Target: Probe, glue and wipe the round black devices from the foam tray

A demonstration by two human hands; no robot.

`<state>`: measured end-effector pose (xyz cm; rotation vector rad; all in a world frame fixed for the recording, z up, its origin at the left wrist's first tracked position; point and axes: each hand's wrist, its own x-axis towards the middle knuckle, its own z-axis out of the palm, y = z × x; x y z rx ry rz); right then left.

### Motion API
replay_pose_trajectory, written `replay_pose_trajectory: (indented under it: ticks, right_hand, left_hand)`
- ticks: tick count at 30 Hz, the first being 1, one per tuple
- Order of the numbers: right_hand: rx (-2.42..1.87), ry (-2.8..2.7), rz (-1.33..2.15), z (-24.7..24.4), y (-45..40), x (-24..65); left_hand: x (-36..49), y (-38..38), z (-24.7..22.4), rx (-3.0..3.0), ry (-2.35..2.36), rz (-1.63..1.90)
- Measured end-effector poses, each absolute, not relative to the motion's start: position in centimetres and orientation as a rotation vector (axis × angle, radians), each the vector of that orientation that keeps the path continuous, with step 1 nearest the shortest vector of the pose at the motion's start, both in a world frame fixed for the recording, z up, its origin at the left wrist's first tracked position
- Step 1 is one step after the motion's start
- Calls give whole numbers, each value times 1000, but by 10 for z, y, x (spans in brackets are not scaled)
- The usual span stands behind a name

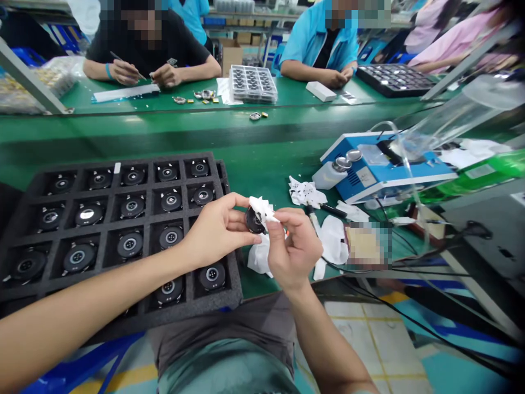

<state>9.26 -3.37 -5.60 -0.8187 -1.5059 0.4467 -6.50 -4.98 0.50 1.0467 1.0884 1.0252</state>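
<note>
Head view shows our left hand (219, 227) with thumb and fingers clamped on a round black watch part (252, 221), held above the green table (262, 153) just beside the foam tray (233, 290). Our right hand (295, 249) pinches a crumpled white cloth (261, 209) against the part. More watch parts (130, 244) sit face up in the tray's compartments; used-looking wipes (333, 241) lie to our right.

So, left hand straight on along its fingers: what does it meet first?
Past the black disc it holds, probably the white cloth in the right hand; depth is hard to judge from one view.
</note>
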Motion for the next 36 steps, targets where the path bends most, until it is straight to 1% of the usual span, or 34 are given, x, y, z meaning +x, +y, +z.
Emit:
replay_pose_trajectory:
  ticks: [11, 15, 21, 24, 28, 32, 36]
  right_hand:
    - [-666, -1465, 1143, -58, -12, 110]
    - [-557, -1490, 1300, -59, 0, 116]
    - [-514, -1524, 1415, -62, 13, 125]
    - [-539, -1427, 1456, -65, 20, 131]
    - [-625, -1212, 1412, -68, 26, 138]
    - [-701, -1240, 1321, -65, 25, 144]
    - [-763, -1247, 1300, -55, 15, 148]
  left_hand:
    - [-69, -45, 2, 1045, 1058, 911]
    - [-70, -42, 3, 1027, 1068, 890]
    - [-73, -38, 6, 1014, 1046, 852]
    - [-75, -37, 6, 1025, 1045, 845]
    - [-75, -36, 8, 1061, 1045, 839]
    - [-75, -36, 10, 1073, 1031, 847]
    - [-75, -37, 11, 1065, 1021, 841]
